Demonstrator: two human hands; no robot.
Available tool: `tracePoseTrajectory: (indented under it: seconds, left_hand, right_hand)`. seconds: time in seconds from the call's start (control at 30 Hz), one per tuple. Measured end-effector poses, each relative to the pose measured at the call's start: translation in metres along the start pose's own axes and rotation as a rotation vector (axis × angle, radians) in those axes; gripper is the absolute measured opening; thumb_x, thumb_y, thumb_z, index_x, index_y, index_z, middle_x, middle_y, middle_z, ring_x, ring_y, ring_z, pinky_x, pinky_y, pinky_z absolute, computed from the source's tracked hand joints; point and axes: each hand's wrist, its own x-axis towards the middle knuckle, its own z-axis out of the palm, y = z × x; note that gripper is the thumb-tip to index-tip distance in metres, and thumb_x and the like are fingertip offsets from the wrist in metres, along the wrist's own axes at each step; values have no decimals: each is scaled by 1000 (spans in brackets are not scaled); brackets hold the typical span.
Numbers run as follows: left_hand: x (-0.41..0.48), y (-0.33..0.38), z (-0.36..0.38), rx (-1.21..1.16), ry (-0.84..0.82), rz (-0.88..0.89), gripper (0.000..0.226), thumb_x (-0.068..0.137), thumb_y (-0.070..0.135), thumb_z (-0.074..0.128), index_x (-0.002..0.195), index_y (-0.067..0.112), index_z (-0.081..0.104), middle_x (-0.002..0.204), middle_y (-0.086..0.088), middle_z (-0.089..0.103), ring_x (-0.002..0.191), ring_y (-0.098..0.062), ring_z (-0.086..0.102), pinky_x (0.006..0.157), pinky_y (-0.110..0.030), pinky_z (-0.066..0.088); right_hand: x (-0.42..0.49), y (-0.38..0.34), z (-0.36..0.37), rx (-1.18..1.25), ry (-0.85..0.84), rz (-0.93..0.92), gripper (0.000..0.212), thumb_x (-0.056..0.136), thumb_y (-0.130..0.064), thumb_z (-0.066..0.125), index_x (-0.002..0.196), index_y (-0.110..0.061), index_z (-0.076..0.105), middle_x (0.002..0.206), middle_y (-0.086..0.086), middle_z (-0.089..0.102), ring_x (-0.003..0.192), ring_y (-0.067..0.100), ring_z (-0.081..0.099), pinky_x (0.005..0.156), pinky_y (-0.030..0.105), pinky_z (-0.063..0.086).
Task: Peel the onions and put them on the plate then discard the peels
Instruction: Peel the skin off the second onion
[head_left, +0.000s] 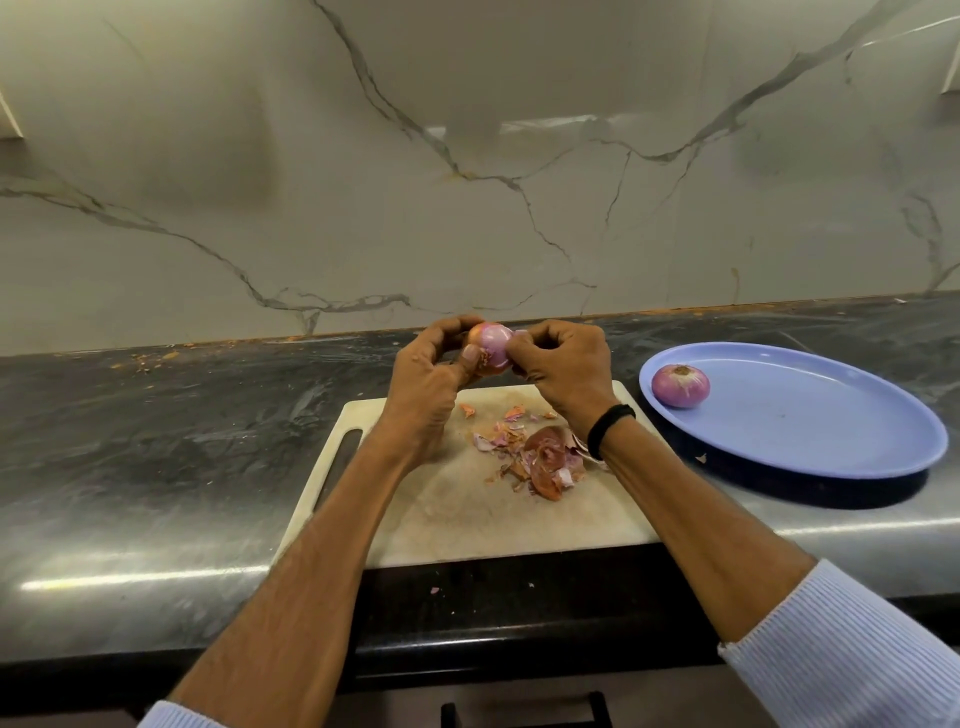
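Veined marble wall (363, 182) stands behind a dark stone countertop (156, 441), and a white cutting board (467, 519) lies on this countertop near its front edge.

Both hands are raised above the far edge of the board, and the onion (491, 349) is between their fingertips. The left hand (431, 384) grips it from the left side: the fingers curl over its top and the thumb (470, 356) presses on its front. The right hand (563, 369) has its fingers curled too, and the fingertips pinch at the right side of the onion. The visible part is pink and shiny, with an orange bit of skin beside the left thumb. Its long axis stands nearly upright, a little tilted. Both ends are covered by the fingers, so I cannot tell which end points up.

Below the fingers, and nearer to the person, a pile of onion peels (545, 460) lies on the board, under the right wrist with its black wristband (608, 428).

To the right of the right fingers, well apart, a blue oval plate (831, 431) rests on the countertop. A peeled onion (680, 385) sits near its left rim, with the cut top pointing upward and its wider axis lying flat.
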Motion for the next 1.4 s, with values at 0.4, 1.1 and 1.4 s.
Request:
tracePoseTrajectory:
  seconds: [0.4, 1.1, 1.4]
  left_hand:
    - [-3, 5, 4, -117, -27, -63, 37, 80, 20, 72, 115, 11, 66, 118, -12, 65, 107, -24, 67, 85, -30, 59]
    - [6, -2, -2, -101, 84, 1, 30, 94, -2, 61, 118, 16, 66, 114, 1, 66, 106, -18, 66, 89, -34, 58]
    - [0, 0, 1, 13, -30, 65, 36, 92, -7, 62, 117, 18, 66, 121, -1, 65, 116, -21, 63, 94, -31, 56]
  right_hand:
    - [0, -1, -1, 36, -56, -23, 16, 88, -24, 69, 82, -11, 74, 70, 2, 71, 64, 13, 68, 66, 31, 59]
    - [3, -1, -5, -89, -128, 59, 33, 86, -35, 62, 68, -10, 75, 68, 6, 72, 72, 25, 68, 72, 38, 57]
    - [2, -6, -1, 255, -129, -11, 19, 87, -20, 71, 101, -8, 74, 93, 8, 74, 88, 21, 71, 76, 37, 61]
